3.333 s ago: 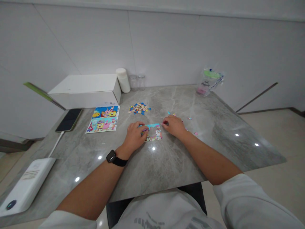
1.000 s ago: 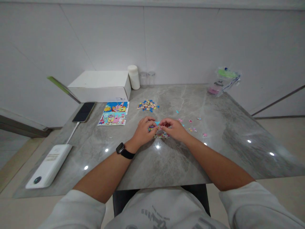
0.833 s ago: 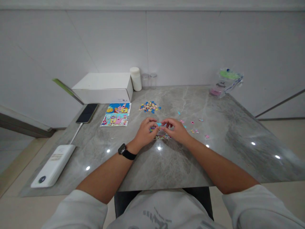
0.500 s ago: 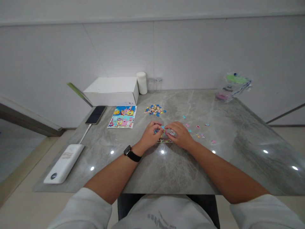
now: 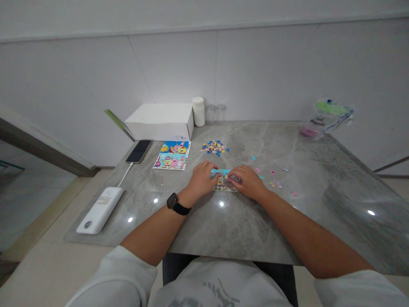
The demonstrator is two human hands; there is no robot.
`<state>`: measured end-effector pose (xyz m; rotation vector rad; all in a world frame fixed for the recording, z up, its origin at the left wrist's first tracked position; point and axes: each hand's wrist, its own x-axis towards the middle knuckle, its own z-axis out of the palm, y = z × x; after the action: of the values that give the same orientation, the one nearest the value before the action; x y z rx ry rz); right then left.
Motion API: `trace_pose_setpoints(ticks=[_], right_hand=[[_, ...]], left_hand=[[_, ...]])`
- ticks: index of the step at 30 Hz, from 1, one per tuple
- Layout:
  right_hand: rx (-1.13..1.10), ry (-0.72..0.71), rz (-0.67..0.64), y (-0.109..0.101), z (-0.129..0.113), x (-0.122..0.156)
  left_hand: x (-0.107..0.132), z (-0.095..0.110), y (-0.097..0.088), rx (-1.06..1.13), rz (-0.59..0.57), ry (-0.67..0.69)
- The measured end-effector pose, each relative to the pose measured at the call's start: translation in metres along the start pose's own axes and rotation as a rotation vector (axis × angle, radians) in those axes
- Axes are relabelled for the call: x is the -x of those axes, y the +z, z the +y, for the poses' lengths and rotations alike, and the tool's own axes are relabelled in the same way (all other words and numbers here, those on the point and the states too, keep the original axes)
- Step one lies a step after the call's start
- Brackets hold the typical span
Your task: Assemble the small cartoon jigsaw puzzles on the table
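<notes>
Grey tabletop (image 5: 236,230) — one puzzle (image 5: 221,182) between left hand (image 5: 200,179) and right hand (image 5: 249,181), fingers (image 5: 209,164) bent, grip unclear — two jars (image 5: 221,115).

A white bottle (image 5: 198,112) stands beside a box (image 5: 156,130) — a phone (image 5: 139,151) lies nearby.

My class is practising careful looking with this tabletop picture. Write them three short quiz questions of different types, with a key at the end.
1. True or false: the heap of puzzle pieces lies farther from the person than the small picture puzzle between the left hand and the right hand.
2. Choose one. The white cable runs from the phone to:
A) the white box
B) the white slab-shaped device
C) the plastic bag
3. Fill in the blank: the black-strapped watch is worn on the person's ____ arm.

Key: 1. True. 2. B. 3. Left.
</notes>
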<state>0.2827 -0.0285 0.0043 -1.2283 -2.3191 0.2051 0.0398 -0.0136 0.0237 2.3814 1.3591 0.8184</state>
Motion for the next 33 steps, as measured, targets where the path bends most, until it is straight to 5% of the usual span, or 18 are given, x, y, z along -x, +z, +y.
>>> trace_pose_setpoints(ticks=[17, 33], right_hand=[[0.034, -0.122, -0.12, 0.002, -0.007, 0.0], [0.037, -0.138, -0.16, 0.001, -0.009, 0.0]], left_hand=[[0.009, 0.004, 0.002, -0.13, -0.213, 0.222], [0.009, 0.012, -0.006, -0.234, -0.305, 0.216]])
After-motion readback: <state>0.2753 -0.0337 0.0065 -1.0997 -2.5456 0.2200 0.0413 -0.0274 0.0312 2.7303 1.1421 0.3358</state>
